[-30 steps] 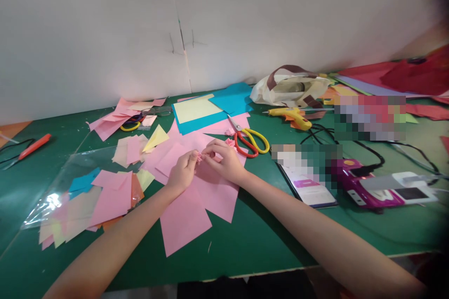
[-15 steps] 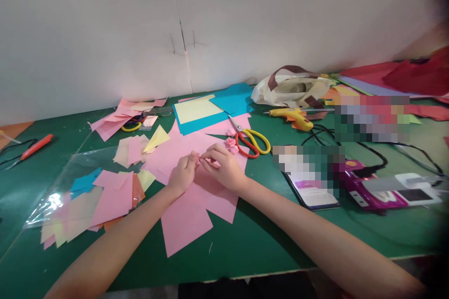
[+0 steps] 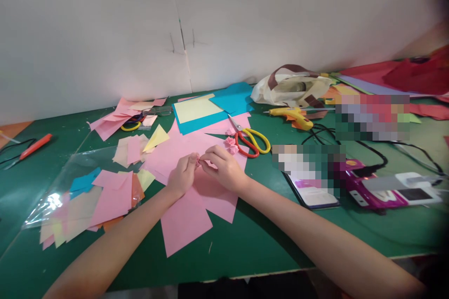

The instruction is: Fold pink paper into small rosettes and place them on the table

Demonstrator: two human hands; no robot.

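Note:
My left hand (image 3: 183, 173) is closed, its thumb and fingers pinching a small folded piece of pink paper (image 3: 198, 160). Against the same piece, my right hand (image 3: 224, 168) presses its thumb and forefinger together from the other side. Fingers hide most of its shape. Beneath both hands lie overlapping pink paper sheets (image 3: 185, 229). Just beyond my right hand sit two small pink paper flowers, the nearer one a ruffled paper flower (image 3: 230, 145). Scissors (image 3: 251, 141) with red and yellow handles rest beside them, blades pointing away.
Paper scraps in a clear plastic bag (image 3: 70, 163) lie left. Blue sheets (image 3: 235, 98) are behind the hands. To the right are a yellow glue gun (image 3: 293, 117), a phone (image 3: 312, 191), a purple power strip (image 3: 375, 196) with cables, and a cloth bag (image 3: 291, 88).
Both hands stay at nearly the same spot, still pinching the pink paper piece. The fingers have shifted only very slightly.

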